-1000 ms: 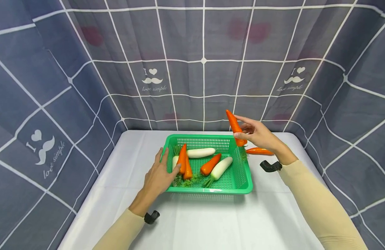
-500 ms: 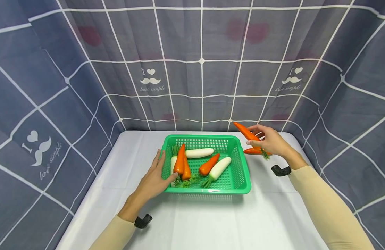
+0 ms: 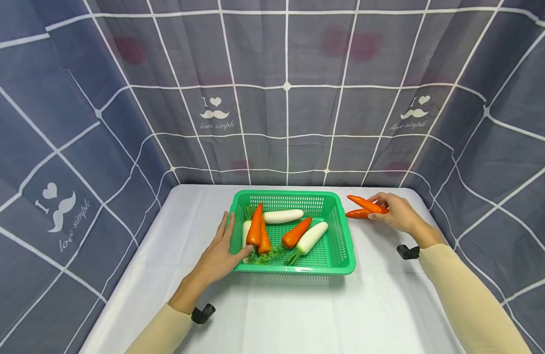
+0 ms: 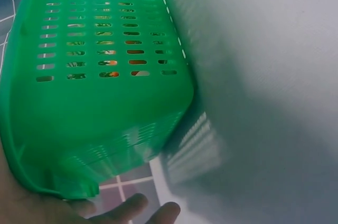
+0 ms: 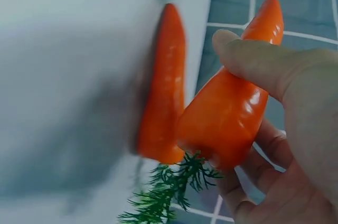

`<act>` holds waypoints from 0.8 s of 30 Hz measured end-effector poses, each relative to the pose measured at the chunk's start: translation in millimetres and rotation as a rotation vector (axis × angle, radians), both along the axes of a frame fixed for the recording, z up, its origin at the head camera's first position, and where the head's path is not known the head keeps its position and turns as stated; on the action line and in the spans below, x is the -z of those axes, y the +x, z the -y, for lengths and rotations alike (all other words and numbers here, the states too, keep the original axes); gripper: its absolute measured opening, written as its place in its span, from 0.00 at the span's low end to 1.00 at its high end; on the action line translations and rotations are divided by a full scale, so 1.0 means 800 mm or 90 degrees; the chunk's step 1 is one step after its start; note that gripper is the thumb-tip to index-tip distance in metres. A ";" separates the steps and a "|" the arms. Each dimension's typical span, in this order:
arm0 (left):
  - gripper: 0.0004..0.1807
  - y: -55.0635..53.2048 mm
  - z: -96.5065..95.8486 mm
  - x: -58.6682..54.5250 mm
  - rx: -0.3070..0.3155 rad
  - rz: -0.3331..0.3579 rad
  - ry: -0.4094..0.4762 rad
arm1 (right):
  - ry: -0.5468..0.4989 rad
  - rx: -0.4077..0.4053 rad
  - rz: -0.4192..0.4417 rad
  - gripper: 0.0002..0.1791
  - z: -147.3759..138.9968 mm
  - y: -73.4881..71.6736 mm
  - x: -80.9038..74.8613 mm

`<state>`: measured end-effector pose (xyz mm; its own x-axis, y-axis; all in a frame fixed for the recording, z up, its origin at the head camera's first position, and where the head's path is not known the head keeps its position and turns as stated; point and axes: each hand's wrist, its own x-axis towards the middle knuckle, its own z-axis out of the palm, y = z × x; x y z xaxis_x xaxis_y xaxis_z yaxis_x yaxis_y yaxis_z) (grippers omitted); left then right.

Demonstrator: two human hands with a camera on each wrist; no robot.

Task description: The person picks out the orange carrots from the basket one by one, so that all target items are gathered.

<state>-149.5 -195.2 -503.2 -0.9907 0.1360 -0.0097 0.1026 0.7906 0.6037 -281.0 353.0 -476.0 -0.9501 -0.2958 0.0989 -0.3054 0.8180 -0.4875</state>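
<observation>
On the right of the head view my right hand [image 3: 400, 215] pinches an orange carrot [image 3: 364, 202] between thumb and fingers, low over the white table. A second carrot [image 3: 356, 214] lies on the tablecloth just in front of it. The right wrist view shows the held carrot [image 5: 222, 115] tilted beside the lying carrot [image 5: 165, 89], with feathery green leaves [image 5: 169, 187] below. My left hand [image 3: 215, 255] rests at the left side of a green plastic basket [image 3: 294, 270], fingers extended along its outside and thumb across the rim. The left wrist view shows its fingertips [image 4: 166, 213] past the basket's corner.
Inside the basket lie several vegetables: a white radish [image 3: 283, 216] at the back, another radish [image 3: 312, 238] at the right, a carrot [image 3: 296, 233] between them, and two carrots at the left over a partly hidden radish. A checked curtain [image 3: 263, 98] surrounds the table on three sides.
My right hand has carried the carrot from above the basket's right rim outward to the right and down, beside the carrot on the table. The left hand stays at the basket.
</observation>
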 end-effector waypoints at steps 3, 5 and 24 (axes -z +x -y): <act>0.62 0.001 0.000 0.001 -0.001 0.001 0.000 | 0.017 -0.010 -0.018 0.27 -0.006 -0.001 0.015; 0.62 0.001 -0.001 0.001 -0.002 -0.001 -0.002 | 0.027 -0.018 -0.027 0.26 -0.008 -0.001 0.024; 0.63 -0.001 -0.003 0.002 -0.017 0.007 -0.003 | 0.086 0.013 -0.058 0.29 -0.011 0.007 0.072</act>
